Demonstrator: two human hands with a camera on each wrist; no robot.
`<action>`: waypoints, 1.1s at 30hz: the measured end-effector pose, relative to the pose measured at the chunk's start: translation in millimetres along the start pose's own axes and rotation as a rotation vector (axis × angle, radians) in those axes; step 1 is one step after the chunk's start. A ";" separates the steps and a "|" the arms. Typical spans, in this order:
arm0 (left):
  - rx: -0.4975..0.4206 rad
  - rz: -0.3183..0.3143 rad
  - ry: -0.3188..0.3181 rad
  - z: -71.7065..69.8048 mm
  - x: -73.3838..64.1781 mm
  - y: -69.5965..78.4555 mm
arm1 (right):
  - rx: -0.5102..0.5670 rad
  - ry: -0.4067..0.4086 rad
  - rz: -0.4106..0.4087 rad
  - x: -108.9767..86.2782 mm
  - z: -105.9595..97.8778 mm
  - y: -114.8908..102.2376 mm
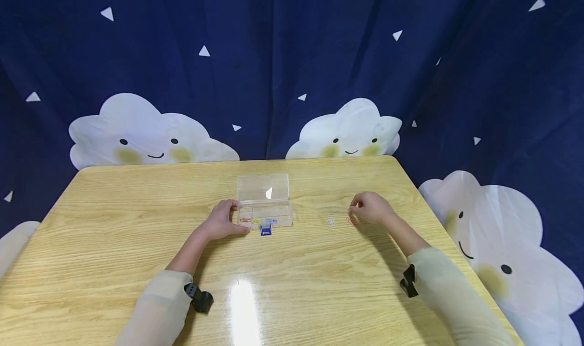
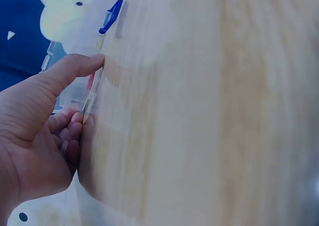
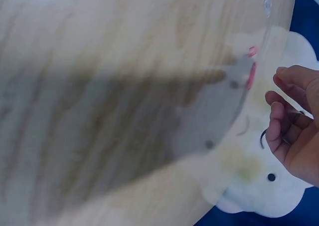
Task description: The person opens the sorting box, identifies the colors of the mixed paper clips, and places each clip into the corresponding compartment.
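Observation:
A clear plastic box with compartments lies on the table, its lid tipped back. A blue latch sticks out at its front. Inside, along the front row, are small red, yellow and blue pieces that look like paper clips. My left hand holds the box's left end, thumb along the front edge, fingers at the side. My right hand hovers over red clips, its fingers loosely bent. In the right wrist view a gap shows between thumb and fingers; a faint pale glint by the palm is unclear.
White clips lie on the wooden table left of the red ones. A faint transparent strip seems to lie behind them. A blue curtain with clouds hangs along the table's far and right edges.

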State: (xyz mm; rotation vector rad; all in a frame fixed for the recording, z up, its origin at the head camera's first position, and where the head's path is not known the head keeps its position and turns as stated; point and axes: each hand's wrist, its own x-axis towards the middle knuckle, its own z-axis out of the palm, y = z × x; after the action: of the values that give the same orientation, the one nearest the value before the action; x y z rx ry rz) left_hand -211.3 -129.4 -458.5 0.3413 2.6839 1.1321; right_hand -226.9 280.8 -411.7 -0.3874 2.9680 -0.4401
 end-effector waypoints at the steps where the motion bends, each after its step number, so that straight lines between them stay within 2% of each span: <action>1: 0.001 0.003 0.001 -0.1 -0.1 -0.1 | 0.004 -0.004 0.009 -0.9 0.7 2.9; 7: 0.004 -0.001 -0.002 -0.3 -0.2 0.5 | 0.036 -0.034 0.041 -5.9 5.4 14.4; 17: -0.003 -0.018 -0.001 2.0 0.5 -2.4 | 0.017 -0.036 0.032 -6.8 11.5 18.6; 26: -0.014 -0.028 -0.001 2.0 0.3 -3.1 | -0.016 -0.011 0.013 -3.5 15.1 18.9; 33: -0.013 -0.014 0.005 0.6 -0.4 -1.0 | -0.013 0.019 0.014 -0.9 16.2 18.8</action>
State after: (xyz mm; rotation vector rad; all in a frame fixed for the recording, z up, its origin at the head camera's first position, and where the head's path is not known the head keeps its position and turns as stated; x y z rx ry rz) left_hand -210.8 -129.7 -459.6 0.3178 2.6779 1.1480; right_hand -228.0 294.0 -432.6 -0.3659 2.9915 -0.4258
